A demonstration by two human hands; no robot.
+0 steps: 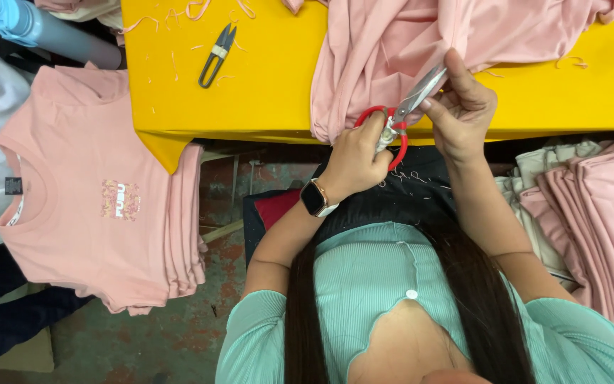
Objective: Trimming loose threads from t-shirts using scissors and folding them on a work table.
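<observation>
Fingers of the left hand (353, 156) grip red-handled scissors (401, 117), blades pointing up-right, apparently pinched by right hand (463, 107).

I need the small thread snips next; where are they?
In the head view, the thread snips lie on the yellow table, upper left, beside the pink garment.

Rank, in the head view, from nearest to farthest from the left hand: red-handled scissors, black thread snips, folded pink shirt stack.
1. red-handled scissors: gripped in the left hand.
2. black thread snips: up-left on the yellow table.
3. folded pink shirt stack: far left, below the table edge.
</observation>
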